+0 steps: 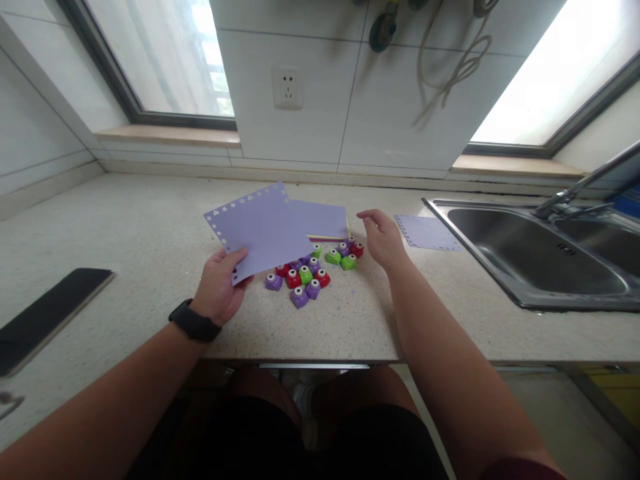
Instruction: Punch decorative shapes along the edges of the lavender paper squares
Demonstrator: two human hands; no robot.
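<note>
The left hand (220, 285) pinches a lilac sheet (260, 233), hole-punched along its far and left edges, long axis slanting away rightward; the right hand's (384, 241) fingers bend loosely, free.

Open front counter (345, 333) — punches (305, 274) behind

Left grip (220, 288) pinched, thumb (237, 257) uppermost; right grip (382, 239) loose, fingers (371, 215) half-curled.
</note>
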